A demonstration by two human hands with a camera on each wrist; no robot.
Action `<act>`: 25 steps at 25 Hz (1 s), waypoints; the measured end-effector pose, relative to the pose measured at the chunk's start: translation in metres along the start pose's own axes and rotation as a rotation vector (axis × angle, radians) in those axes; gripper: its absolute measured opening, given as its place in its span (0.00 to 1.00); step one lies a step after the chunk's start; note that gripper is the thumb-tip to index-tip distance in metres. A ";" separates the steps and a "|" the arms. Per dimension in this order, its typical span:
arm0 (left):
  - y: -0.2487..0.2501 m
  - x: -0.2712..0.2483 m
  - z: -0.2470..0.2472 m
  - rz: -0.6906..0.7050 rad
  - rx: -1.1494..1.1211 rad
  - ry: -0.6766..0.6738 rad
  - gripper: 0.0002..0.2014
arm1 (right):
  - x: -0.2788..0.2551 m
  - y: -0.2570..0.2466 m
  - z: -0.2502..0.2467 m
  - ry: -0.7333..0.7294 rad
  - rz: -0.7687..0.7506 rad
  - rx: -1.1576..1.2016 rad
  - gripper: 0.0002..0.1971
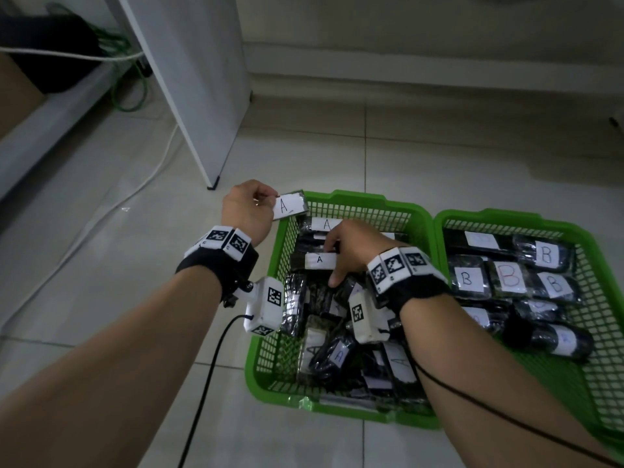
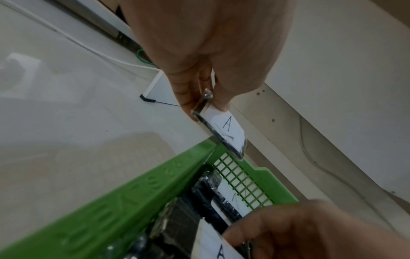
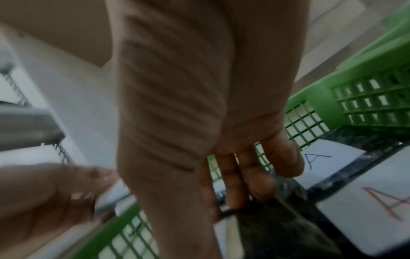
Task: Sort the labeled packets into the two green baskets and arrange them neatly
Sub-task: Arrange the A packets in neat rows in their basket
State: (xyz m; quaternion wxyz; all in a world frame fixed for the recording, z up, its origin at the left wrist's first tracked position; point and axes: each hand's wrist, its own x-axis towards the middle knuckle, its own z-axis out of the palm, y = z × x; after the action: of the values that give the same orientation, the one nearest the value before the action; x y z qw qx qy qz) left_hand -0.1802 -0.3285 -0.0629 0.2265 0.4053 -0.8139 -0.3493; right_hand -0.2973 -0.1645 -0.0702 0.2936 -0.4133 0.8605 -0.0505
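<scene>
Two green baskets stand side by side on the tiled floor. The left basket (image 1: 358,199) holds dark packets with white "A" labels; the right basket (image 1: 489,216) holds packets labelled "B" (image 1: 510,275). My left hand (image 1: 270,201) pinches one "A" packet (image 1: 288,206) by its end, above the left basket's far left corner; in the left wrist view the held packet (image 2: 226,129) hangs over the rim (image 2: 137,192). My right hand (image 1: 332,261) is inside the left basket, fingers and thumb curled around another "A" packet (image 1: 320,260). Its fingers (image 3: 244,175) lie over dark packets.
A white panel (image 1: 202,96) stands on the floor just behind and left of the baskets. A white cable (image 1: 101,214) runs across the tiles at left, with green cable (image 1: 131,96) behind it. A wall (image 1: 439,62) runs behind the baskets. Black wrist-camera cords trail toward me.
</scene>
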 end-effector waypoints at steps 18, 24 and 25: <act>0.010 0.002 0.017 0.024 -0.155 -0.027 0.07 | 0.002 -0.004 0.009 0.344 -0.062 0.020 0.37; 0.014 -0.004 0.018 0.064 -0.216 -0.090 0.04 | -0.016 0.002 -0.008 0.376 0.012 0.194 0.41; 0.014 -0.008 0.016 0.086 -0.238 -0.127 0.03 | -0.024 0.009 -0.012 0.388 0.041 0.271 0.39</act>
State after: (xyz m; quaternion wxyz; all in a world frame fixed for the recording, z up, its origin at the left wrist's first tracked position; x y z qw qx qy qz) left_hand -0.1934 -0.3100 -0.0632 0.2358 0.3174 -0.7960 -0.4584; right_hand -0.2982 -0.1430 -0.0516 0.1764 -0.3351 0.8943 -0.2382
